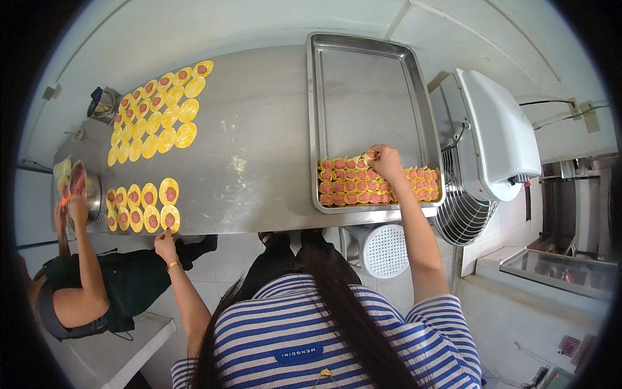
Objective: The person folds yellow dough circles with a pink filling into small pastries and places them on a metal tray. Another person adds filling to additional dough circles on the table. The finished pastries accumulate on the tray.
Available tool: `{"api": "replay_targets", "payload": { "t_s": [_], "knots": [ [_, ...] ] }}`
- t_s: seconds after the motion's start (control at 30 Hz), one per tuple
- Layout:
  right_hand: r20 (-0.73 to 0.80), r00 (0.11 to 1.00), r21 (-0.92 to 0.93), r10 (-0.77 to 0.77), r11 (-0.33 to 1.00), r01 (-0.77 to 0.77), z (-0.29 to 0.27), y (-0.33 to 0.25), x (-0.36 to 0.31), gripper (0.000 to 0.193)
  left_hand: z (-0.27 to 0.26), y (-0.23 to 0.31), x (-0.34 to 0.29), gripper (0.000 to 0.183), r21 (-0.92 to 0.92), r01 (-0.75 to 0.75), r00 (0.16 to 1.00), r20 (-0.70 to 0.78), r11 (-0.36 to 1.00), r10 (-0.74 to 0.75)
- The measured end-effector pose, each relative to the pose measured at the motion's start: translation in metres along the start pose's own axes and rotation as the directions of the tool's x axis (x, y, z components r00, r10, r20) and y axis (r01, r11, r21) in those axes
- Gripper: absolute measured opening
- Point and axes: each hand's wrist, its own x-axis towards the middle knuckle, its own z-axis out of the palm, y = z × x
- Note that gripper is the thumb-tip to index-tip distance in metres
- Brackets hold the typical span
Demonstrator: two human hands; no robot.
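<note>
My right hand reaches into the large metal tray, its fingers closed on a small open-topped dumpling at the end of the back row. Several tight rows of such dumplings, with pink filling and yellow pleated wrappers, line the tray's near end. At the table's near edge, the fingertips of my left hand pinch the lower edge of a round yellow wrapper topped with pink filling. More filled wrappers lie flat beside it in two rows.
Farther back on the metal table lie several rows of wrappers, some with filling. At left, a co-worker's hand is over a metal bowl. A white machine with a wire guard stands right of the tray; a stool sits below.
</note>
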Motion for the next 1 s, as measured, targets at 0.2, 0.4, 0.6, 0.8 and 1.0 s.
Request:
{"api": "replay_targets", "payload": {
  "t_s": [0.2, 0.4, 0.6, 0.8, 1.0],
  "knots": [
    [0.052, 0.994, 0.042, -0.1, 0.994, 0.097, -0.009, 0.002, -0.004, 0.019, 0.001, 0.003, -0.004, 0.027, 0.143, -0.015, 0.997, -0.067, 0.99, 0.024],
    [0.137, 0.978, -0.011, -0.156, 0.987, 0.159, -0.018, 0.003, -0.001, 0.018, 0.0, 0.01, -0.004, 0.027, 0.216, 0.029, 0.997, -0.08, 0.976, -0.012],
    [0.251, 0.941, 0.0, -0.228, 0.972, 0.236, -0.024, 0.002, -0.007, 0.027, -0.003, 0.022, -0.012, 0.026, 0.211, 0.014, 0.997, -0.082, 0.977, 0.004],
    [0.229, 0.915, 0.028, -0.334, 0.941, 0.336, -0.029, 0.005, -0.006, 0.034, -0.004, 0.028, -0.018, 0.025, 0.175, 0.04, 0.997, -0.075, 0.984, -0.027],
    [0.231, 0.932, 0.003, -0.279, 0.958, 0.286, -0.028, 0.003, -0.004, 0.036, -0.001, 0.026, -0.024, 0.029, 0.109, -0.034, 0.993, -0.109, 0.993, 0.046]
  ]
}}
